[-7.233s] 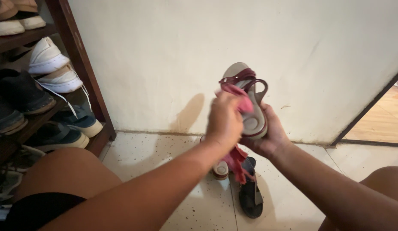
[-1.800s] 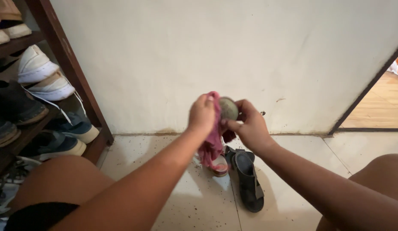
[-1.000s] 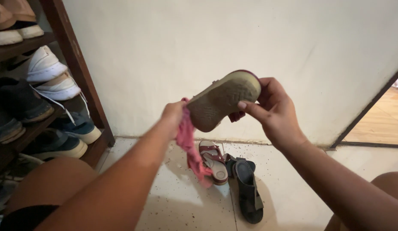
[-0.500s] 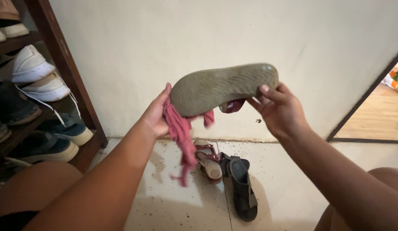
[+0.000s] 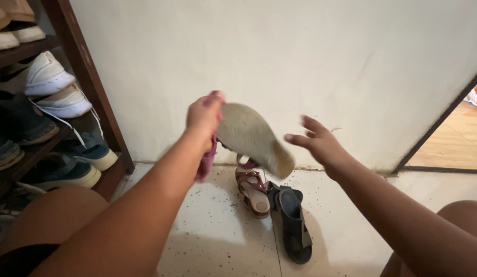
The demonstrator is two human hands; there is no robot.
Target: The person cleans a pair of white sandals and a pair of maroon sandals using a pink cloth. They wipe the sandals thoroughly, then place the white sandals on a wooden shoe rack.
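My left hand (image 5: 204,114) grips the heel end of a maroon-strapped sandal (image 5: 254,137) together with a pink cloth (image 5: 207,159), which hangs below the fist. The sandal's pale, dusty sole faces up toward me and its toe points down to the right. Just right of the toe, my right hand (image 5: 316,141) hovers with fingers spread and nothing in it. On the floor under them lie the matching maroon sandal (image 5: 254,190) and a dark grey sandal (image 5: 294,223).
A dark wooden shoe rack (image 5: 89,87) at the left holds white sneakers (image 5: 56,90), blue ones (image 5: 82,161) and other shoes. A pale wall (image 5: 300,61) stands ahead. A doorway (image 5: 454,138) with a wooden floor opens at the right. My knees frame the speckled tile floor (image 5: 212,241).
My right hand has let go of the sandal and opened. The left hand now carries the sandal with the cloth, and the toe has swung downward.
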